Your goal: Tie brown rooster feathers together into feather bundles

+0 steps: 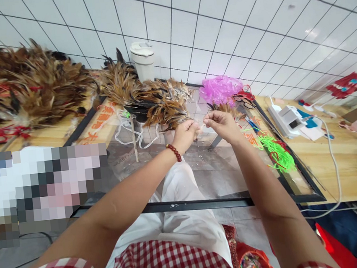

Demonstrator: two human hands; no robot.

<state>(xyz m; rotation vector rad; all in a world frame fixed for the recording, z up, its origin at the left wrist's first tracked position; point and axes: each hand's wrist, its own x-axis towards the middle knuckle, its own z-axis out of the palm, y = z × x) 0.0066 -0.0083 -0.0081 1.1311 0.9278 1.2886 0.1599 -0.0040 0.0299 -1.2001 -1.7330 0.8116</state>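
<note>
My left hand (187,135), a red bead bracelet at its wrist, is closed in a pinch over the glass table top. Its fingers touch the near edge of a bunch of brown feathers (166,110); what they hold is hidden. My right hand (223,125) is just to the right, thumb and forefinger pinched on a tiny pale bit I cannot make out. Small whitish wisps show between the two hands. Behind the right hand, a few more brown feathers (223,107) lie beside a crumpled pink plastic bag (218,89).
A large feather pile (44,88) covers the left side. A lidded white cup (143,61) stands by the tiled wall. A thin stick (134,140) and white cord lie left of my hands. Bright green strings (276,152), a power strip (281,117) and a white cable (332,157) are to the right.
</note>
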